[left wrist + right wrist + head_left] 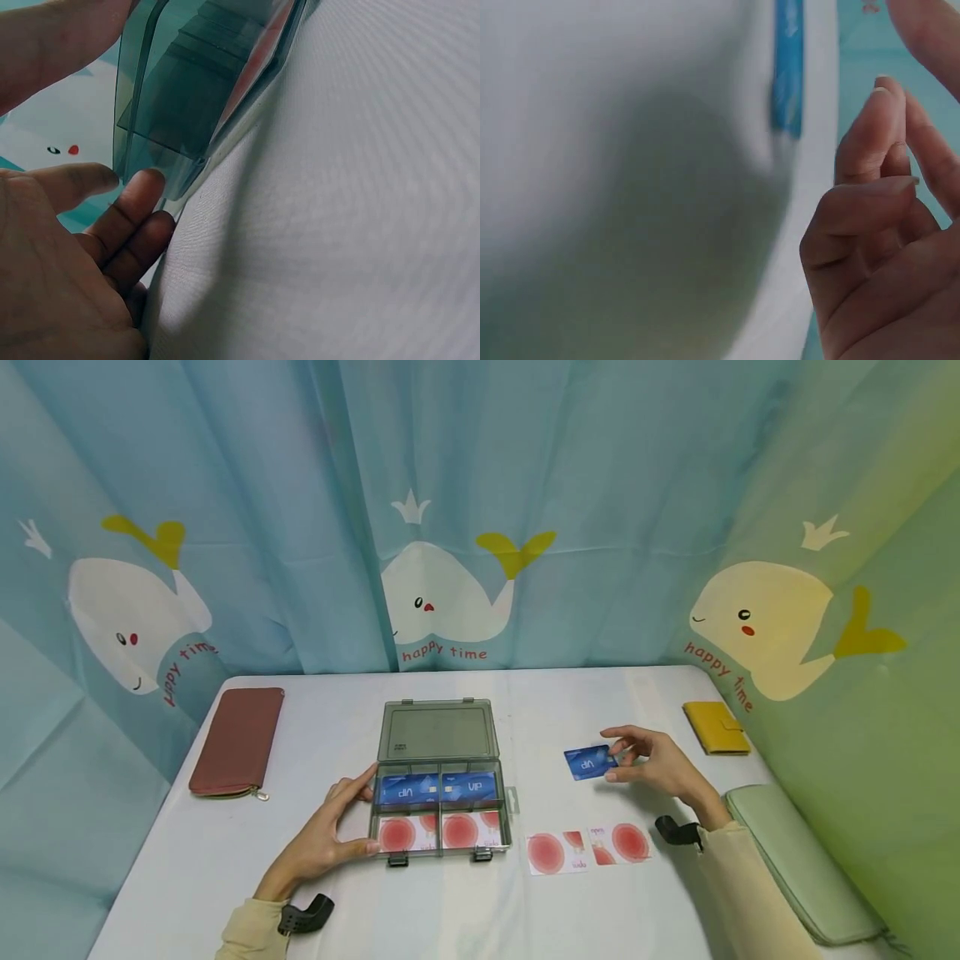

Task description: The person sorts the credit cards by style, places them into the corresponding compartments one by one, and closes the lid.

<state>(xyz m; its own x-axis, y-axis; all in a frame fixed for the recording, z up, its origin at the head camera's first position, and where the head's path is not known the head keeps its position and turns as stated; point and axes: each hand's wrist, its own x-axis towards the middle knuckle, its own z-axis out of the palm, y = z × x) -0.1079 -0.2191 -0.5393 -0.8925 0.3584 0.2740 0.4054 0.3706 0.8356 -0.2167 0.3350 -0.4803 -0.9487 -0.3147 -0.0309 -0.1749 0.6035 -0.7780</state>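
Observation:
An open clear grey box (438, 732) sits mid-table with its lid laid back. It holds blue VIP cards (437, 788) in the rear compartments and white cards with red circles (438, 832) in the front ones. My left hand (367, 810) grips the box's left end, thumb at the front corner and fingers at the back; its fingers (139, 199) touch the box wall (187, 112). My right hand (613, 760) pinches the right edge of another blue VIP card (587, 762) low over the table. The right wrist view shows this card (787, 67) blurred beside curled fingers (870, 142).
Two white red-circle cards (557, 852) (619, 842) lie right of the box. A dark red wallet (238, 742) lies at the left, a yellow wallet (716, 727) at the far right, a green pouch (802, 864) along the right edge. Whale-print curtains surround the table (450, 910).

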